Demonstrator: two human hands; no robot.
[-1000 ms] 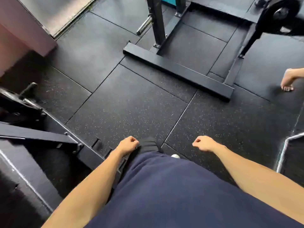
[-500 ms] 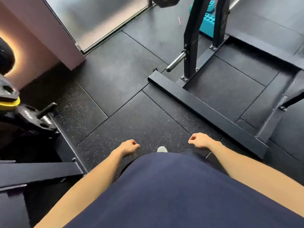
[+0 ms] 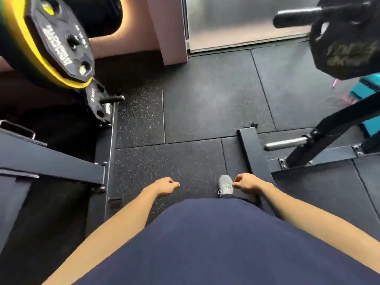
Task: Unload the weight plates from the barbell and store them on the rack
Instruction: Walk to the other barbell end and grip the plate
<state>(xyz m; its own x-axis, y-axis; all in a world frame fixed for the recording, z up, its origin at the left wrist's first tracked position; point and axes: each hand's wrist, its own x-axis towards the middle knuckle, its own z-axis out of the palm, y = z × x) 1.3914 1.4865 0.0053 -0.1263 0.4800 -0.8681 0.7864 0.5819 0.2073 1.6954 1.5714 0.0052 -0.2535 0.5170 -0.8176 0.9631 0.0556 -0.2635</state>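
A yellow-rimmed black weight plate (image 3: 51,44) hangs at the upper left, with a smaller black plate (image 3: 98,108) on a peg below it. At the upper right a black plate (image 3: 345,46) sits on a dark bar sleeve (image 3: 296,16). A bare steel peg (image 3: 285,144) sticks out from the black rack upright (image 3: 333,128) at the right. My left hand (image 3: 165,186) and my right hand (image 3: 249,183) hang low in front of me, both loosely curled and holding nothing, well short of any plate.
Black rubber floor tiles (image 3: 205,99) lie ahead. A black steel base bar (image 3: 253,153) runs along the floor by my grey shoe (image 3: 225,185). A dark machine frame (image 3: 51,161) fills the left. A pink wall corner (image 3: 166,29) and a metal door panel (image 3: 236,19) stand behind.
The view has swung left and up. The yellow-rimmed plate and the plate on the bar have come into sight. My hands stay curled at my waist.
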